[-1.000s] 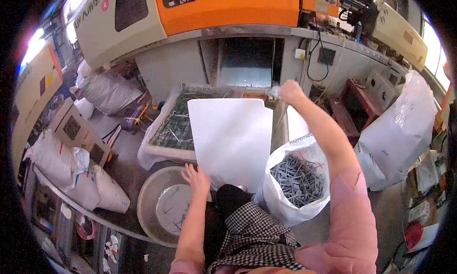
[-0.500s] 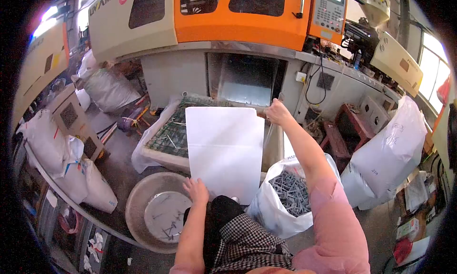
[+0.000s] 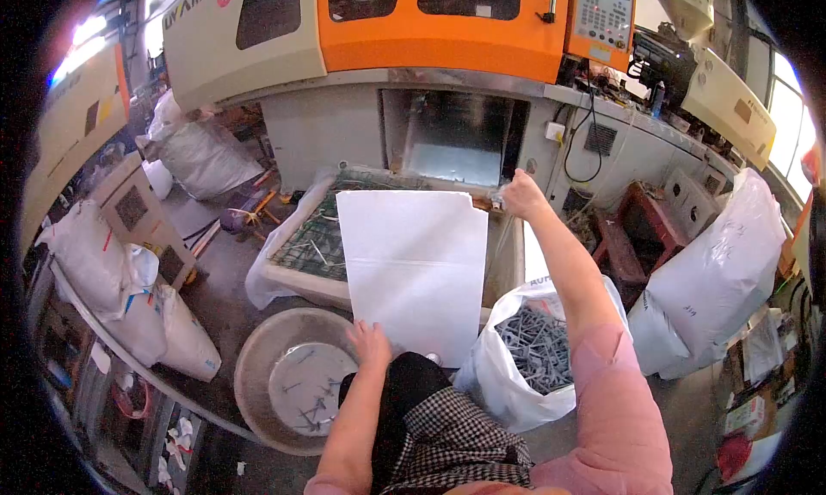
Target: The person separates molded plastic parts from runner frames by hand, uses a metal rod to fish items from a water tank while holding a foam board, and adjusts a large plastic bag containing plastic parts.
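Observation:
My right hand (image 3: 523,195) is closed in a fist beyond the top right corner of a white board (image 3: 415,280). Something thin and pale seems to run through that fist, but its kind is unclear. Fingers spread, my left hand (image 3: 370,344) lies at the board's lower left edge, near the rim of a round basin (image 3: 252,383). Several small grey pieces (image 3: 311,402) lie on the basin's pale bottom. To the right of my knees stands an open white sack (image 3: 490,387) filled with grey plastic pieces (image 3: 535,349).
Behind the board is a tub (image 3: 301,286) with green netting (image 3: 320,237), below an orange and cream machine (image 3: 447,34). Full white sacks (image 3: 712,275) stand at the right, and more sacks (image 3: 90,254) at the left. A reddish step stool (image 3: 632,228) sits by the machine.
The whole view has shifted slightly. My right hand has moved a little to the right, still closed. More grey pieces show in the basin. My left hand remains at the board's edge.

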`<state>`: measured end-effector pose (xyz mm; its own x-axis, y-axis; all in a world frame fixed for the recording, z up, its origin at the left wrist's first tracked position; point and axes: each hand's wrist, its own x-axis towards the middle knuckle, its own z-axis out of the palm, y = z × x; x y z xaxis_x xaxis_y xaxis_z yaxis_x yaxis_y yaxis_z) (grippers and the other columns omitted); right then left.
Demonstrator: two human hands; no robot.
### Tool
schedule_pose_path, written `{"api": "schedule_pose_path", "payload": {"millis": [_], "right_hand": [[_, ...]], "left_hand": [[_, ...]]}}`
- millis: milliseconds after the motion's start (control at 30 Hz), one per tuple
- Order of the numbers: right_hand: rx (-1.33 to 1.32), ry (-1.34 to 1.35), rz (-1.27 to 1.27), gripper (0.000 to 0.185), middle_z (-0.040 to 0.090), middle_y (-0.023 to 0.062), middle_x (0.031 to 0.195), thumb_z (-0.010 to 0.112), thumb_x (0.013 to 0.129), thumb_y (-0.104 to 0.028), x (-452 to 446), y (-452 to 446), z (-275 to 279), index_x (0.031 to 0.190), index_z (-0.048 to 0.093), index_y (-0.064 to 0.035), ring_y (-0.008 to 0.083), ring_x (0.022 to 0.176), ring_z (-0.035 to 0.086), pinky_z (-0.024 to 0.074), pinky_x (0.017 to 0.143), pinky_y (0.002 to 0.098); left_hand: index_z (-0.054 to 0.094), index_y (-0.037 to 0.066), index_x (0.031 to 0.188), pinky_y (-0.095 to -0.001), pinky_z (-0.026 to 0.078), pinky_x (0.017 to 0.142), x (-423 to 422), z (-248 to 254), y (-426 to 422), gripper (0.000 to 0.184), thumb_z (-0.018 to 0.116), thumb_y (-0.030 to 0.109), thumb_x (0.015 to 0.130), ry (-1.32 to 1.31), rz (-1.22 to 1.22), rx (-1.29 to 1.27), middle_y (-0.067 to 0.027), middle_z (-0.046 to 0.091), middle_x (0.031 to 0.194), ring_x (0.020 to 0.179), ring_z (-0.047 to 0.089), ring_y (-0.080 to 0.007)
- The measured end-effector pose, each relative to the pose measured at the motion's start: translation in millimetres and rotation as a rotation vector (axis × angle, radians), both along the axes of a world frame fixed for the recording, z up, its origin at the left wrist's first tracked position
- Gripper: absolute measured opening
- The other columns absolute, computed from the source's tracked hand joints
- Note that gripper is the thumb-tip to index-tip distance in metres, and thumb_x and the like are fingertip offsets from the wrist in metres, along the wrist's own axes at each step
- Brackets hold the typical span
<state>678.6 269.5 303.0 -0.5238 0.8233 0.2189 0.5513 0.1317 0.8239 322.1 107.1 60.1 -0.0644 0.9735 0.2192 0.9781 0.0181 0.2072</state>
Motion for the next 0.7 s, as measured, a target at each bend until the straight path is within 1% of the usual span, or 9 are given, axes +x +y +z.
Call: {"api": "schedule_pose_path", "payload": {"millis": [100,167,267,367,467,533,633,667,700], "right_hand": [[-0.046,0.046,0.002,0.018,0.061,0.0046,0.060,0.053,0.076,-0.023,5.5,-4.4,4.0,0.062,0.062,-0.0170,0.0191,0.063,0.058,0.0358,0.073,0.0332],[0.017,-0.023,-0.034,0.016,0.063,-0.0006,0.062,0.056,0.076,-0.024,4.2,-9.4,5.5,0.065,0.066,-0.0189,0.0153,0.061,0.059,0.0349,0.070,0.0333],[0.066,-0.054,0.024,0.017,0.064,-0.0007,0.063,0.056,0.076,-0.024,6.5,-11.1,0.9,0.064,0.066,-0.0189,0.0154,0.060,0.058,0.0346,0.071,0.0335],[-0.006,-0.054,-0.017,0.018,0.063,-0.0008,0.062,0.056,0.077,-0.025,-2.5,-15.2,4.4,0.063,0.065,-0.0188,0.0153,0.060,0.058,0.0344,0.070,0.0331],[0.029,-0.037,0.027,0.020,0.062,0.0007,0.059,0.054,0.076,-0.025,-1.2,-4.5,-3.5,0.059,0.064,-0.0175,0.0163,0.059,0.057,0.0347,0.071,0.0328],[0.032,-0.037,0.059,0.021,0.061,0.0028,0.058,0.053,0.074,-0.025,-3.7,-3.3,-5.2,0.056,0.062,-0.0170,0.0167,0.060,0.056,0.0349,0.071,0.0325],[0.047,-0.106,0.114,0.021,0.061,0.0024,0.058,0.054,0.074,-0.024,-5.7,-9.4,-2.7,0.055,0.061,-0.0182,0.0164,0.060,0.056,0.0349,0.070,0.0324],[0.063,-0.036,0.096,0.021,0.061,0.0017,0.058,0.054,0.074,-0.024,-9.2,-11.3,-1.4,0.055,0.060,-0.0182,0.0160,0.059,0.056,0.0350,0.069,0.0322],[0.056,-0.034,0.097,0.021,0.061,0.0017,0.058,0.054,0.074,-0.024,-9.3,-10.4,-2.5,0.055,0.060,-0.0182,0.0160,0.059,0.056,0.0350,0.069,0.0322]], "left_hand": [[0.059,0.002,0.103,-0.0560,0.017,0.104,-1.7,-8.8,5.2,0.027,0.051,0.015,0.081,0.010,-0.004,0.040,-0.0233,0.047,0.118,0.123,0.034,-0.0367],[0.060,0.002,0.102,-0.0561,0.016,0.104,-2.1,-11.7,6.3,0.026,0.050,0.015,0.082,0.011,0.001,0.052,-0.0235,0.047,0.117,0.123,0.034,-0.0369],[0.060,0.002,0.101,-0.0561,0.016,0.104,-0.3,-8.9,2.1,0.025,0.049,0.015,0.082,0.038,-0.020,0.015,-0.0234,0.047,0.117,0.123,0.033,-0.0371],[0.060,0.002,0.100,-0.0569,0.017,0.103,0.0,-10.5,-1.7,0.024,0.051,0.015,0.081,0.026,-0.055,0.044,-0.0237,0.047,0.117,0.123,0.033,-0.0379],[0.060,0.002,0.098,-0.0581,0.017,0.102,1.3,-7.4,-1.3,0.023,0.053,0.014,0.079,0.001,-0.086,0.042,-0.0241,0.046,0.117,0.123,0.033,-0.0387],[0.060,0.002,0.096,-0.0593,0.017,0.101,2.6,-12.7,-0.5,0.023,0.056,0.013,0.077,0.038,-0.067,0.131,-0.0240,0.047,0.115,0.123,0.033,-0.0393],[0.060,0.001,0.095,-0.0597,0.018,0.101,1.0,-14.2,-1.1,0.022,0.057,0.012,0.076,0.024,-0.080,0.148,-0.0235,0.048,0.111,0.122,0.034,-0.0398],[0.060,0.001,0.095,-0.0597,0.018,0.101,0.9,-13.4,-1.5,0.022,0.057,0.012,0.076,0.026,-0.080,0.139,-0.0235,0.048,0.111,0.122,0.034,-0.0398],[0.060,0.001,0.096,-0.0596,0.018,0.101,1.6,-11.2,-1.9,0.023,0.057,0.011,0.075,0.006,-0.075,0.133,-0.0236,0.049,0.111,0.121,0.034,-0.0402]]}}
